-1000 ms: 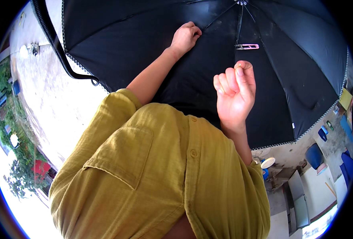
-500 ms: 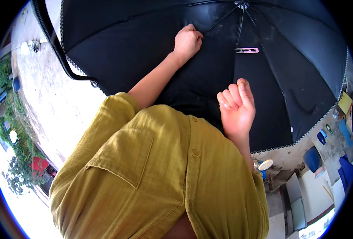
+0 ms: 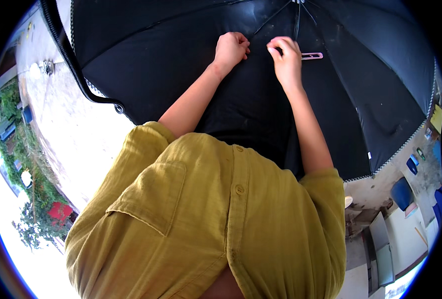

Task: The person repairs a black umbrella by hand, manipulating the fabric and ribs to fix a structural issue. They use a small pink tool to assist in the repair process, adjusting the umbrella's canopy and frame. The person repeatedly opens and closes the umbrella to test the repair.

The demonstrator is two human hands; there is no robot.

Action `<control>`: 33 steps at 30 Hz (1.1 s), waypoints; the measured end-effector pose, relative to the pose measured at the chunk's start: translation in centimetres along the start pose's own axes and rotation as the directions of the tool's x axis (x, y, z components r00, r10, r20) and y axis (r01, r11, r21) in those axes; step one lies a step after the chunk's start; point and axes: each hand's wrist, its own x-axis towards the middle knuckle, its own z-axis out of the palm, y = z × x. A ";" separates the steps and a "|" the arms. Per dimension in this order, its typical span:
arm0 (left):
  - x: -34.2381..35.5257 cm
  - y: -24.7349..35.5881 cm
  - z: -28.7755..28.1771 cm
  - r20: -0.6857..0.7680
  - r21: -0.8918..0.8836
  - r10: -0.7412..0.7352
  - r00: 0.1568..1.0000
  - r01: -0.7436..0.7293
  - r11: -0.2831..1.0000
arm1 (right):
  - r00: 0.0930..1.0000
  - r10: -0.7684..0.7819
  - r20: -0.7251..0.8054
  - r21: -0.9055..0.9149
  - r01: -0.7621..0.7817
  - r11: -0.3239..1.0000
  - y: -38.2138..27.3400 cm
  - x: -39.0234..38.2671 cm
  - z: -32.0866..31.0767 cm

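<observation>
A large black umbrella (image 3: 146, 74) is spread open in front of me, its inner side with thin metal ribs facing up. My left hand (image 3: 232, 52) is closed in a pinch at the umbrella, where one rib meets the dark cloth. Just to its right, my right hand (image 3: 286, 57) is raised over the cloth, thumb and fingers pinched together. Whatever lies between those fingertips is too small to make out. Pink-handled thread snips (image 3: 312, 56) lie on the umbrella beside my right hand, their blades hidden behind it.
A black strap-like band with a looped end (image 3: 118, 107) hangs at the upper left. Beyond the umbrella's checkered edge, a blue container (image 3: 402, 193) and pale boards (image 3: 384, 249) stand at the lower right. Pale ground and green plants (image 3: 36, 164) are on the left.
My right hand has moved up and away from me, from near my chest to beside my left hand. The left hand stays at nearly the same spot; the view has shifted slightly.
</observation>
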 end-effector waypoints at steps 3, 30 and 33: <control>-0.1 -0.4 -0.5 -0.019 0.018 0.093 0.996 -0.092 0.996 | 0.989 0.024 0.143 -0.053 -0.016 0.998 0.6 1.2 3.3; 3.3 -1.6 -1.9 -0.095 0.397 0.362 0.927 -0.298 0.868 | 0.833 0.421 0.359 0.700 -0.538 0.470 3.0 1.3 7.7; 3.1 -1.5 -1.9 -0.136 0.357 0.354 0.926 -0.287 0.889 | 0.813 0.549 0.194 0.773 -0.471 0.425 2.5 0.4 6.9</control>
